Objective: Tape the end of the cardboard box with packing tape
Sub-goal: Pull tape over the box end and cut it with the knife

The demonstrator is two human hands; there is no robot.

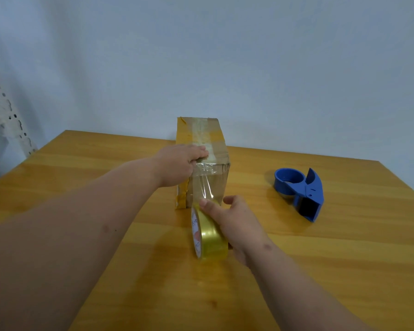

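We stretch tape down the near end of the box, one hand pinning, one hand pulling.

Our left hand [179, 163] presses flat, fingers curled over the top near edge of the box [202, 161], which stands mid-table; our right hand [234, 223] grips the tape roll [207, 235] just in front of the box's base, a clear strip [204, 185] taut between them. If the pull skews sideways, we judge the strip may wrinkle, twist onto itself, or miss the seam; easing the left hand could let the box tip toward us. The table [105, 177] lies open left and front; the blue dispenser [299, 189] sits well apart on the right.
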